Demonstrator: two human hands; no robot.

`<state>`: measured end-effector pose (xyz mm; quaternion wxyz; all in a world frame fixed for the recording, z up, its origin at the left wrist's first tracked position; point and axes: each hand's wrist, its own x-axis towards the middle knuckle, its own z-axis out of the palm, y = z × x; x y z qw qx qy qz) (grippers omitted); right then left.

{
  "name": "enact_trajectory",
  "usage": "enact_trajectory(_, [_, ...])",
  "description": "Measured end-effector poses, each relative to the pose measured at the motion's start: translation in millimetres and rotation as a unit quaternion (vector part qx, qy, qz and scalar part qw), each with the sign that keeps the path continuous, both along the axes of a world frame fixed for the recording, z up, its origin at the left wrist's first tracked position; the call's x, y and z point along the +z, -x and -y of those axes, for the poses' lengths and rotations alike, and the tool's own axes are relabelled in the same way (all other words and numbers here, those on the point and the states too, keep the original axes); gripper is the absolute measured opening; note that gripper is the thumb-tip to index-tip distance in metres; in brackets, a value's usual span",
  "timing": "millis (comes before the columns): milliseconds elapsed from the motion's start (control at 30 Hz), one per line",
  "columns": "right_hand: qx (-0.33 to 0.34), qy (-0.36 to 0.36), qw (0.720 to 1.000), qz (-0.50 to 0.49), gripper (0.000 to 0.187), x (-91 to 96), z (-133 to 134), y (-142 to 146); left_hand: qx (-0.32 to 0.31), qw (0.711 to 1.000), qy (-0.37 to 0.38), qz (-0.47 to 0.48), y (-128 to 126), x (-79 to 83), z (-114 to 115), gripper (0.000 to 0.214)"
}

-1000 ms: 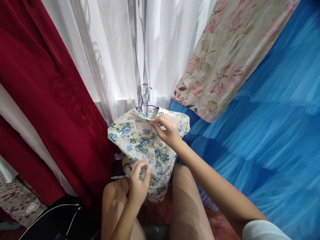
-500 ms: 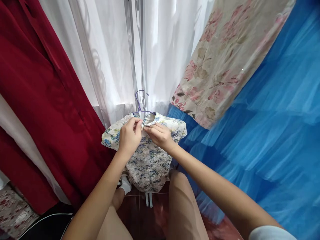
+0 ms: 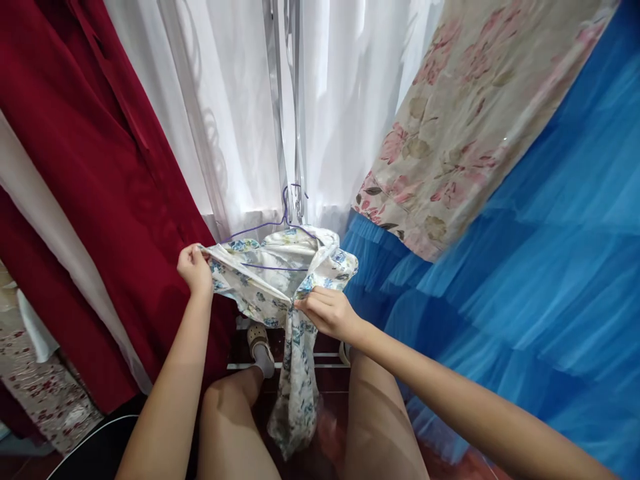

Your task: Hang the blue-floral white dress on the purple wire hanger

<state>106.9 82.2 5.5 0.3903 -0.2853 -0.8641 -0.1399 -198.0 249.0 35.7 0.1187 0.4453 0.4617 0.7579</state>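
Observation:
A white garment with blue floral print (image 3: 265, 297) hangs on a purple wire hanger (image 3: 285, 207), its neck pulled wide so the hanger's lower bar shows inside. My left hand (image 3: 196, 268) is closed on one edge of the opening, stretched out to the left. With fingers pinched, my right hand (image 3: 327, 310) grips the fabric at the lower end of the opening. Below that hand the rest of the garment hangs bunched and narrow between my knees. The fingertips of my left hand are partly hidden.
Red cloth (image 3: 115, 200) hangs at the left and white curtains (image 3: 240, 120) hang behind the hanger. On the right are a beige floral cloth (image 3: 440, 147) and a layered blue tulle skirt (image 3: 540, 287). A black round-edged object (image 3: 100, 447) stands at lower left.
My hands were together at the neck. The left hand has drawn its edge far left, the right hand has moved lower, and the opening gapes. The view has shifted slightly.

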Motion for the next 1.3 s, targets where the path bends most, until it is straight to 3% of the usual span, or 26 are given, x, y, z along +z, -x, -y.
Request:
enact_trajectory(100, [0.021,0.028,0.999,0.023,0.024,-8.9,3,1,-0.043,0.998,0.050,-0.011,-1,-40.9,13,0.021])
enact_trajectory(233, [0.004,0.106,0.992,0.063,0.024,-38.7,13,-18,-0.207,0.967,0.104,-0.102,-30,-78.4,56,0.026])
enact_trajectory(333, [0.012,0.223,0.971,0.090,0.021,-60.1,31,-30,-0.318,0.925,0.107,-0.175,-63,-76.7,98,0.022])
enact_trajectory(400, [0.024,0.302,0.951,0.052,0.019,-66.0,46,-29,-0.374,0.895,0.092,-0.225,-86,-62.3,127,0.018])
enact_trajectory(433, [0.029,0.338,0.941,0.014,0.029,-65.9,53,-25,-0.401,0.872,0.078,-0.268,-97,-53.1,141,0.018])
enact_trajectory(533, [0.027,0.430,0.896,-0.106,0.056,-56.3,69,-8,-0.454,0.819,0.040,-0.349,-126,-27.9,176,0.016])
enact_trajectory(633, [-0.001,0.468,0.853,-0.230,0.047,-39.7,74,8,-0.472,0.819,0.046,-0.324,-143,-16.4,195,0.015])
enact_trajectory(800, [0.079,0.508,0.792,-0.329,0.026,-14.7,76,11,-0.489,0.836,0.087,-0.233,-151,-21.3,204,0.012])
enact_trajectory(867, [0.105,0.540,0.768,-0.328,0.018,-9.5,80,5,-0.537,0.816,0.113,-0.181,-149,-26.7,205,0.019])
enact_trajectory(933, [0.104,0.563,0.754,-0.321,0.009,-6.7,85,-4,-0.607,0.774,0.134,-0.121,-146,-34.4,206,0.032])
enact_trajectory(1000, [0.091,0.580,0.753,-0.298,0.003,-3.7,91,-15,-0.669,0.726,0.144,-0.072,-144,-45.1,208,0.042])
enact_trajectory(1067, [0.081,0.583,0.764,-0.266,0.005,3.0,97,-27,-0.701,0.697,0.146,-0.037,-145,-58.9,211,0.052])
enact_trajectory(1200, [0.062,0.564,0.787,-0.241,0.008,32.1,105,-45,-0.720,0.677,0.154,-0.017,-156,-88.2,223,0.061])
enact_trajectory(1300, [0.037,0.536,0.805,-0.253,0.013,58.7,97,-66,-0.704,0.673,0.193,-0.119,-160,-103.5,229,0.039])
